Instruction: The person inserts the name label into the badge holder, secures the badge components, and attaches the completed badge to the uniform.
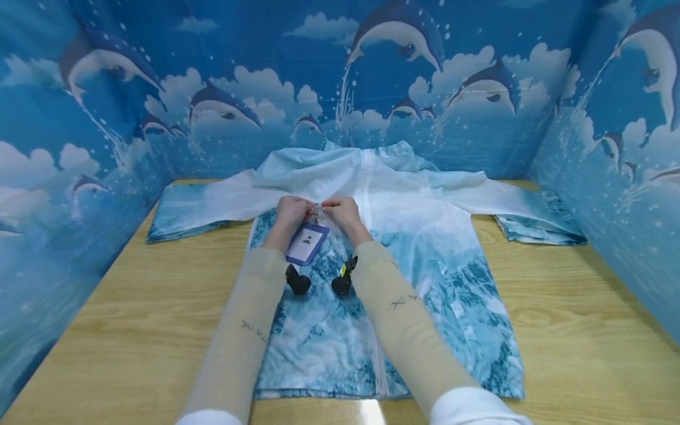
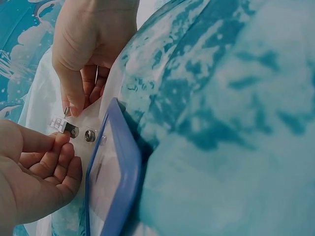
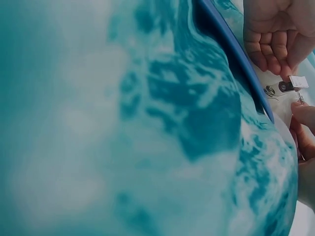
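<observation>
A blue-framed ID badge [image 1: 307, 243] lies on the left front of a blue-and-white zip-up jacket [image 1: 448, 236], its card showing a person icon. A small metal badge clip [image 2: 60, 124] on a clear snap strap [image 2: 90, 136] sits at its top. My left hand [image 1: 291, 213] pinches the clip between thumb and index finger, the other fingers curled in the left wrist view. Opposite it, my right hand [image 1: 344, 215] pinches at the clip's small metal lever [image 3: 300, 99] with its thumb tip. White jacket fabric lies right behind the fingertips.
The jacket is spread on a wood-grain table [image 1: 133, 330], its sleeves [image 1: 199, 206] out to both sides with the cuff ends folded. A dolphin-print curtain [image 1: 276, 71] encloses the back and sides. Black wrist cameras [image 1: 298, 280] overlap the jacket in the head view.
</observation>
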Tool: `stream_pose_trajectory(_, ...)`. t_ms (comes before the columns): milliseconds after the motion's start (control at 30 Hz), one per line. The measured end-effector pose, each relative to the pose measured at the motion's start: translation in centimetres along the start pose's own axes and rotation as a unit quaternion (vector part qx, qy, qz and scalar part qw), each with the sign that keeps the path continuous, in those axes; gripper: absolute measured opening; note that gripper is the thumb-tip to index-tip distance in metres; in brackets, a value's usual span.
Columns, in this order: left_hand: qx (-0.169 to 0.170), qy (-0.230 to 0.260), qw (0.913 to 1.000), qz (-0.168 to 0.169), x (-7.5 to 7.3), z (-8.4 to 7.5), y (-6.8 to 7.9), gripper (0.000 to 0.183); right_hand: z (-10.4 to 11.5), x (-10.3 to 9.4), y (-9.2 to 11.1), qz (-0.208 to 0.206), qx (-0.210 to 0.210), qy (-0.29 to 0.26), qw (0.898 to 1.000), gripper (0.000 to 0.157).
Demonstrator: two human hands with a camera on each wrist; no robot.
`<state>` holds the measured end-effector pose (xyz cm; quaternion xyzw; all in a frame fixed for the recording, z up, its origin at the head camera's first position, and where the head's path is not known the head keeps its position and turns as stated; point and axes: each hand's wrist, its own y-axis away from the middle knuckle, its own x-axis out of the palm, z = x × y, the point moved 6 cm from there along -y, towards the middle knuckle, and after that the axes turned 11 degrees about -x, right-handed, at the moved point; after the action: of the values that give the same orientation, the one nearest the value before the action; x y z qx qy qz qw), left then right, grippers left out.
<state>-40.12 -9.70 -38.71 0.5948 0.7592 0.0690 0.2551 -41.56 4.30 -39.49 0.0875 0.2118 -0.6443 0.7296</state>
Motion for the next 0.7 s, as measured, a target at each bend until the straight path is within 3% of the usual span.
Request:
stream_pose_trajectory(467,-0.001,0.008,1.0,-0.004,-0.03,-0.2,0.51,0.013,-0.03,-0.17,0.11,-0.023,-0.001,0.007,1.0,0.017)
stream_pose_trajectory(700,-0.006,0.006,0.9999,-0.011,-0.14,-0.29,0.31,0.009,0.28,-0.14,0.17,-0.007,-0.001,0.008,1.0,0.018)
